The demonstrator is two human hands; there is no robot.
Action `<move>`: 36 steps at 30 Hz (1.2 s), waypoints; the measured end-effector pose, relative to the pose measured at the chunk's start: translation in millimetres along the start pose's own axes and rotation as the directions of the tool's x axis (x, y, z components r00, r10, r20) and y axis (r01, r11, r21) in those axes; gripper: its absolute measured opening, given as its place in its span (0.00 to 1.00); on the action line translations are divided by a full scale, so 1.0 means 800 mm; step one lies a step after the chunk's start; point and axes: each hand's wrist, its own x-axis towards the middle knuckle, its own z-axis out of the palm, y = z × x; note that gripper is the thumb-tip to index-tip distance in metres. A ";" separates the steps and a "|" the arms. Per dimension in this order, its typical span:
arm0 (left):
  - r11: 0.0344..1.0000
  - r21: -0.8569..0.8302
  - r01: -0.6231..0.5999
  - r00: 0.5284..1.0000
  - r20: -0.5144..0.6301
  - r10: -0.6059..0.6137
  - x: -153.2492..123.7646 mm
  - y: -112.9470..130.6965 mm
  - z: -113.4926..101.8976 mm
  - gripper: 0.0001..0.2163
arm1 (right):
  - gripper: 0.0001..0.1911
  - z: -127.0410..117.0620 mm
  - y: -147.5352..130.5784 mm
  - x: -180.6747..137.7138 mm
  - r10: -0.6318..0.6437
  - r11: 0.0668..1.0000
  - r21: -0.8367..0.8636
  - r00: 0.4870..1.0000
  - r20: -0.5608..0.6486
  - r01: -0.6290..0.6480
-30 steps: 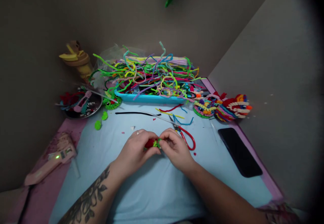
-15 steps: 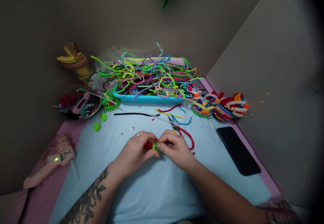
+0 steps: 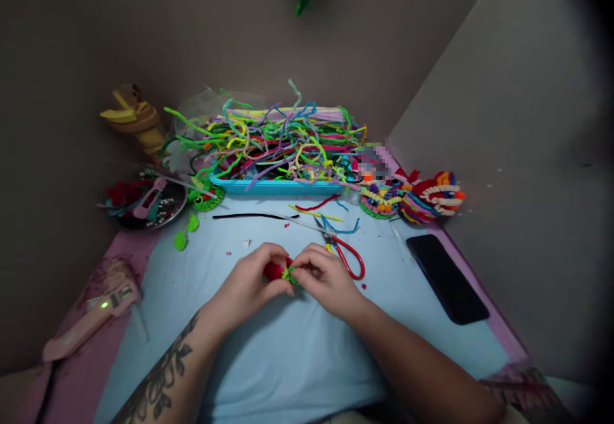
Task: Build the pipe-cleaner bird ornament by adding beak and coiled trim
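Observation:
Between my hands, low over the light blue cloth (image 3: 307,353), is a small red and green fuzzy pipe-cleaner piece (image 3: 275,272). My left hand (image 3: 249,277) is closed around its red part from the left. With thumb and fingers pinched, my right hand (image 3: 329,277) grips its green end; the fingertips hide part of it. Red-handled scissors (image 3: 352,254) lie just beyond my right hand, blades pointing away. Loose pipe cleaners lie past them: a black one (image 3: 254,215), a red one (image 3: 319,204) and a blue one (image 3: 348,229).
A blue tray (image 3: 278,187) heaped with colourful pipe cleaners stands at the back. Left are a metal bowl (image 3: 180,206) and a pink glue gun (image 3: 91,321) with a green light. Right are a black phone (image 3: 448,280) and multicoloured pipe-cleaner figures (image 3: 422,203).
More of the red part shows between my hands now. Both hands keep their hold on the piece, and the whole view has shifted slightly.

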 end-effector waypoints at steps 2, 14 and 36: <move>0.998 -0.054 0.014 0.999 0.047 -0.011 0.000 0.001 -0.004 0.14 | 0.04 0.002 -0.001 0.000 0.027 1.000 0.003 1.000 -0.008 -0.027; 0.995 -0.103 0.011 0.992 0.126 0.002 -0.004 -0.002 -0.015 0.07 | 0.05 0.001 0.003 -0.001 0.059 0.998 0.003 0.998 0.008 -0.059; 0.999 -0.037 0.006 0.998 0.060 -0.004 -0.003 -0.003 -0.012 0.06 | 0.06 -0.004 0.009 0.002 -0.228 0.972 -0.033 0.968 0.106 0.232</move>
